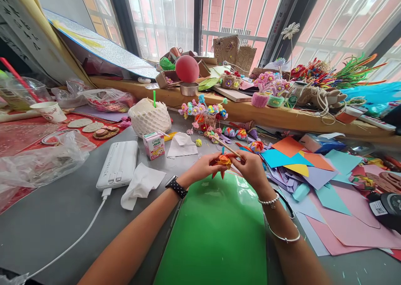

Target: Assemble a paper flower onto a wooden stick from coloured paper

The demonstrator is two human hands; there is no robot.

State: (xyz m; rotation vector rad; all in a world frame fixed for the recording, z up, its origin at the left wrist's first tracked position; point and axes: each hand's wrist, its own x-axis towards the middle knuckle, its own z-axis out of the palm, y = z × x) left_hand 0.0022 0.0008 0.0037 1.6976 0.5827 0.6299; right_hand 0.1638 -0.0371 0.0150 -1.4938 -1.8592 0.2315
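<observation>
Between the wearer's body and the left hand (209, 167), the green mat (219, 226) offered open room. Left of that hand, crumpled tissue (140, 185) and a power bank (120, 164) obstructed passage; ahead, yarn flowers (203, 109) did. Piled paper (332, 199) crowded the right hand (250, 168) on its right.

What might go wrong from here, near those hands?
1. The left hand pinches the orange paper flower, so too firm a grip might crease its petals.
2. The right hand holds a thin stick close against the flower; a slip might poke or tear the paper.
3. The power bank trails a white cable left of the left forearm; an outward sweep might snag it.
</observation>
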